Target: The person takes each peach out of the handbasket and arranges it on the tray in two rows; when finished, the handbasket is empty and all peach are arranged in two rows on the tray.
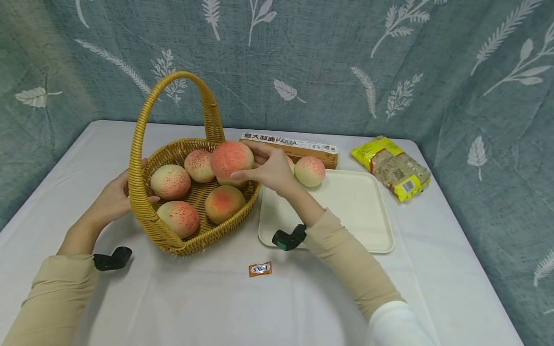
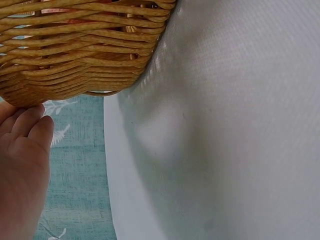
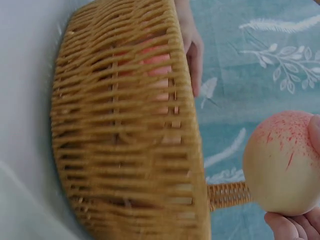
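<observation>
A wicker basket [image 1: 216,235] with a tall arched handle stands at the left of the table. Several peaches lie inside it, among them one at the front left [image 1: 178,219] and a browner one [image 1: 225,204]. My left hand [image 1: 113,199] grips the basket's left side by the foot of the handle, its thumb over the rim. In my right hand [image 1: 272,169] is a peach [image 1: 231,161], pinched between thumb and fingers above the basket's right rim. The right wrist view shows that peach [image 3: 285,165] beside the rim, apart from it.
On the cream tray [image 1: 355,226] sits a peach [image 1: 309,171], with another peach [image 1: 291,164] partly hidden by my right hand. Behind them lies a pasta box [image 1: 303,146]. A yellow packet [image 1: 391,168] is at the back right, a small wrapped candy [image 1: 260,269] in front.
</observation>
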Demonstrator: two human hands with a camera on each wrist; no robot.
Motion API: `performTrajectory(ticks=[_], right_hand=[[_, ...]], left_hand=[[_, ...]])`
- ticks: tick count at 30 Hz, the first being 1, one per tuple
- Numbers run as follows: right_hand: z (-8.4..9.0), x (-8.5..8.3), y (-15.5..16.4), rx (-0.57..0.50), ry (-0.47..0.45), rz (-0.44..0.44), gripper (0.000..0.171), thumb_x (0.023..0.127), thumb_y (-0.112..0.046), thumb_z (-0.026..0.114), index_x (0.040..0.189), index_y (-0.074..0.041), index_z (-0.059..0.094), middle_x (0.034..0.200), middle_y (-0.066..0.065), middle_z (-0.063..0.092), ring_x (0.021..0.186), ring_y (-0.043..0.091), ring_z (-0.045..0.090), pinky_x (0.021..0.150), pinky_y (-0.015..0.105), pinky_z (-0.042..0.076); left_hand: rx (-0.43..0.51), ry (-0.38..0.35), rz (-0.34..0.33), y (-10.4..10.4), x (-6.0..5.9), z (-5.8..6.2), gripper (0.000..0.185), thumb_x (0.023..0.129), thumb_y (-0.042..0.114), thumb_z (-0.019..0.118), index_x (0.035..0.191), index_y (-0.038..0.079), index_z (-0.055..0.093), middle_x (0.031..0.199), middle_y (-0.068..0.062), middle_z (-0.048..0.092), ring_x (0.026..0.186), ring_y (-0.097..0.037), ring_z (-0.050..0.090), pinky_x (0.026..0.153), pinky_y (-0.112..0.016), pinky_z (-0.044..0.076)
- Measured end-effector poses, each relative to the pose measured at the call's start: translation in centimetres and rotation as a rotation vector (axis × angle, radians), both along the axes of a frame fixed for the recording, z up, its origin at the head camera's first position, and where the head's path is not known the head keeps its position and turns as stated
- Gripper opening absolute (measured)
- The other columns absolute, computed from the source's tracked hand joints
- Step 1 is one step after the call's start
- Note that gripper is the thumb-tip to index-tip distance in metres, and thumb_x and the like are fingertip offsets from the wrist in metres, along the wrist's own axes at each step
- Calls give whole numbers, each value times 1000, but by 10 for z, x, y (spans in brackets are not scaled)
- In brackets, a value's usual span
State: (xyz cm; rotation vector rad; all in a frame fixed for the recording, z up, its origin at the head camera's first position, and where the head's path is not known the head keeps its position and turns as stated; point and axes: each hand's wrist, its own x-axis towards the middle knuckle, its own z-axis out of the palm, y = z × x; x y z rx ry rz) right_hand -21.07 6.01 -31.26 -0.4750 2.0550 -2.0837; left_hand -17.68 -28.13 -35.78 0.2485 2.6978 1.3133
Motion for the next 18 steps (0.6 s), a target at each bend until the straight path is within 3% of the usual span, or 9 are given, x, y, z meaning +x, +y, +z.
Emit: performTrajectory(ticks=[6, 18], right_hand=[[-10, -1, 18, 8, 4, -44, 64, 72, 11, 79, 132, 3, 58, 128, 18, 62, 112, 24, 64, 91, 29, 53], [-16, 0, 54, -9, -115, -122, 65, 75, 15, 74, 136, 4, 53, 134, 21, 56, 121, 30, 57, 93, 33, 52]], left_hand=[[13, 1, -2, 0, 1, 1, 95, 86, 16, 72, 157, 8, 9, 156, -29, 15, 140, -53, 14, 103, -74, 18], [-15, 15, -9, 0, 0, 1, 95, 86, 19, 72, 157, 7, 10, 154, -32, 19, 138, -54, 18, 103, -73, 20]])
